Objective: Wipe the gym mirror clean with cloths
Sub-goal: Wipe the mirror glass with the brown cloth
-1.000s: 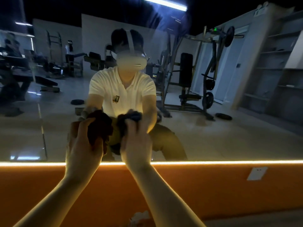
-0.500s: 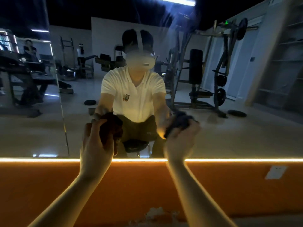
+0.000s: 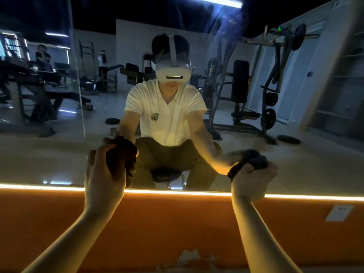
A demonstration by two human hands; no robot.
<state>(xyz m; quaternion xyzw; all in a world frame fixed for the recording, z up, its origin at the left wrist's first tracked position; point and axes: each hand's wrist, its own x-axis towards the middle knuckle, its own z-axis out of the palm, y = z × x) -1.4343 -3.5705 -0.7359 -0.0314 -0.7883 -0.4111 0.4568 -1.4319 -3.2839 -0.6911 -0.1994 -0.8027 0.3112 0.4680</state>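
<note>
Reddish cloth (image 3: pixel 118 162) sat gripped in the left hand (image 3: pixel 103 178), pressed low on the mirror (image 3: pixel 49 154); the right hand (image 3: pixel 253 182) gripped a dark cloth (image 3: pixel 256 161) well apart. Wiping looked underway; next, both probably needed firm, overlapping strokes upward.

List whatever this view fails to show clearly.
All head view:
1. Mirror: dim light and reflections hide whether the glass is streaked.
2. Dark cloth in the right hand: blurred, its folds unreadable.
3. Left hand: fingertips hidden behind the reddish-brown cloth it grips.
4. Pale scraps: blurred, cut by the bottom edge.
5. White wall plate: too small to identify.
</note>
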